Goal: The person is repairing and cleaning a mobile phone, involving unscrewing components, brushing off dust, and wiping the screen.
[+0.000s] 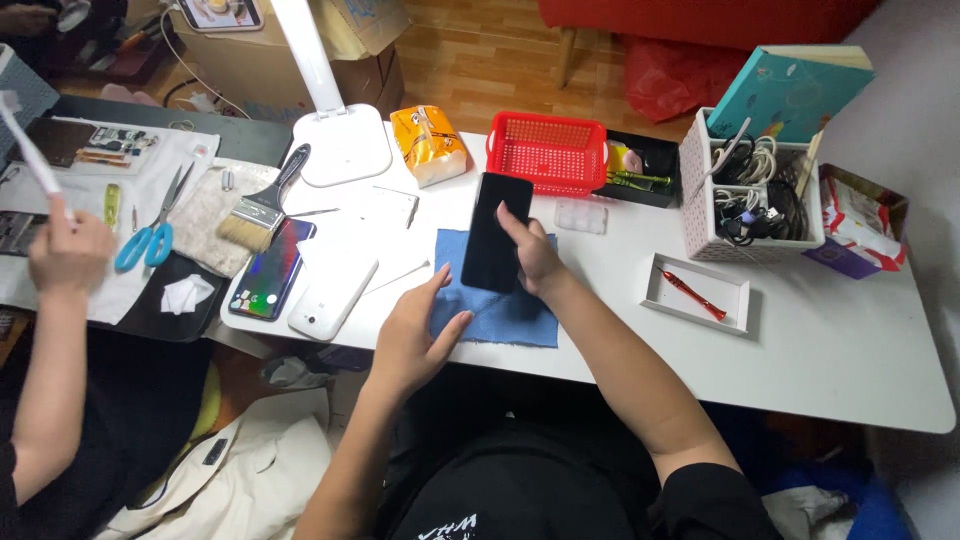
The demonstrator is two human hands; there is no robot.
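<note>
Your left hand (412,335) is resting nearest you, fingers spread flat on the near left corner of the blue cloth (500,300), gripping nothing. Your right hand (530,255) is holding the black phone (496,232) over the cloth's far edge, just near the red basket (548,150) on the white table (820,340).

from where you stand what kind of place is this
Probably a small phone repair bench. The right hand holds a black phone above a blue cloth; a red screwdriver lies in a tray, and an opened device lies on the neighbouring desk.
</note>
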